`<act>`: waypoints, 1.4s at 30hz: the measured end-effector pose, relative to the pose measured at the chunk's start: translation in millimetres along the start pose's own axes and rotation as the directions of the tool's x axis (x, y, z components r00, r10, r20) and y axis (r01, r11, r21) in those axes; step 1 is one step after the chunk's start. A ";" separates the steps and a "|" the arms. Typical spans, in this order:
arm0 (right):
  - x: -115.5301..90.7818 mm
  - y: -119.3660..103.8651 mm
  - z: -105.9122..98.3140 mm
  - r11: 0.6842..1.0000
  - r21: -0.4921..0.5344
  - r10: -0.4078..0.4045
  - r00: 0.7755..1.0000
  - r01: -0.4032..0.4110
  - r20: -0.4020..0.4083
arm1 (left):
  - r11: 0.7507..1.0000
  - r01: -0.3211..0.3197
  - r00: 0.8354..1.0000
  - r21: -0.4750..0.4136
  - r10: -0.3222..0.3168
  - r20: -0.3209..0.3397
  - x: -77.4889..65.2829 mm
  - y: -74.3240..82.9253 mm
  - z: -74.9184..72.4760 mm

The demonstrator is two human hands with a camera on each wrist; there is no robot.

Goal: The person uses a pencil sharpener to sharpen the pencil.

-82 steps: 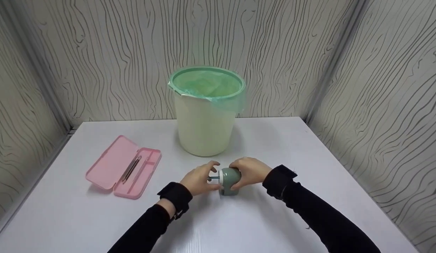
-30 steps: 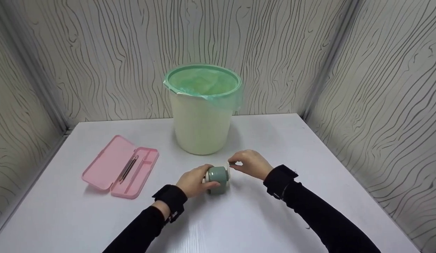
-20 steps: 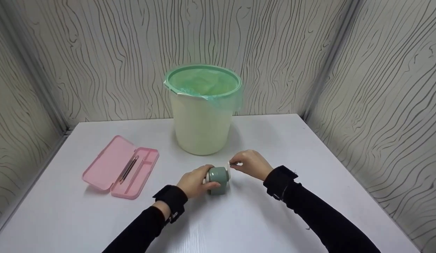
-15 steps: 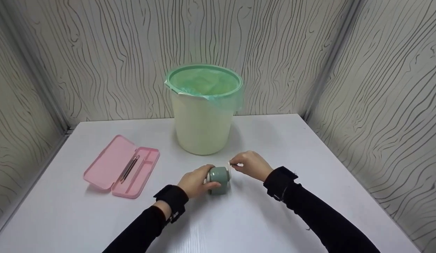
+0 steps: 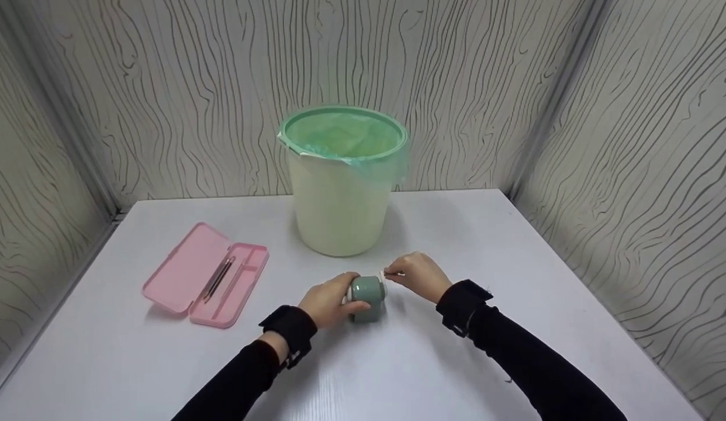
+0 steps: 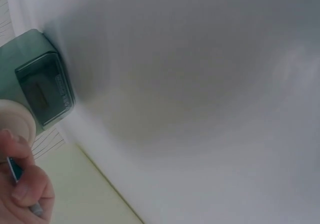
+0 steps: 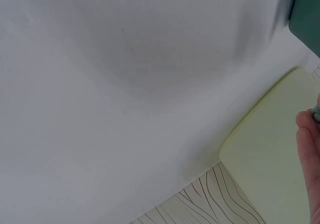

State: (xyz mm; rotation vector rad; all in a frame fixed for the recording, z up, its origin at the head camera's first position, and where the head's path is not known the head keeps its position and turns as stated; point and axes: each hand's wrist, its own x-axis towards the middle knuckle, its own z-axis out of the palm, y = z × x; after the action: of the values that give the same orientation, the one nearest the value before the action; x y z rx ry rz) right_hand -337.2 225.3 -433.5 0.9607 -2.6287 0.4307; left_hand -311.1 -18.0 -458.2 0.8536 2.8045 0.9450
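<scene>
A green crank pencil sharpener (image 5: 367,287) stands on the white table. My left hand (image 5: 328,301) grips it from the left, thumb across the body. In the left wrist view, fingers (image 6: 22,189) close round a thin teal rod beside a white ring (image 6: 17,121); the clear drawer (image 6: 45,88) faces the camera. On the right side, my right hand (image 5: 418,275) pinches the knob of the white crank arm (image 5: 383,280). A bit of the green knob (image 7: 316,116) shows between the fingertips in the right wrist view. Whether a pencil is inside cannot be told.
A pink pencil case (image 5: 182,263) lies open at the left, with a few pencils (image 5: 220,279) in it. Behind the sharpener stands a tall pale green bin (image 5: 339,204) lined with a green bag. Wood-patterned panels (image 5: 456,88) enclose the table on three sides.
Earlier, my right hand held the sharpener's body while my left fingers were at its rod. Since then the left hand has gripped the body and the right has moved to the crank knob.
</scene>
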 end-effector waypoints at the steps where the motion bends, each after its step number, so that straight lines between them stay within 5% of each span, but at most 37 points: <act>1: 0.5 0.3 0.5 1.000 -0.002 -0.001 1.000 0.001 0.000 | 1.000 -0.007 1.000 0.007 0.007 -0.004 -0.1 0.0 -0.3; 22: -1.8 0.2 12.9 1.000 0.017 0.003 0.999 -0.004 0.040 | 1.000 -0.028 1.000 0.012 0.028 -0.014 -1.3 0.0 -1.1; 42: -33.7 -6.9 25.7 0.997 0.073 0.006 0.990 -0.016 0.138 | 0.999 -0.013 1.000 0.048 0.014 -0.016 -1.4 4.4 0.9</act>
State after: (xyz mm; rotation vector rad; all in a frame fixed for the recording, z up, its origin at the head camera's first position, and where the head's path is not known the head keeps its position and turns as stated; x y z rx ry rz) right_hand -312.8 229.7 -468.6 1.0340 -2.7596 0.4837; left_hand -307.5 -15.4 -456.6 0.8751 2.8494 0.8944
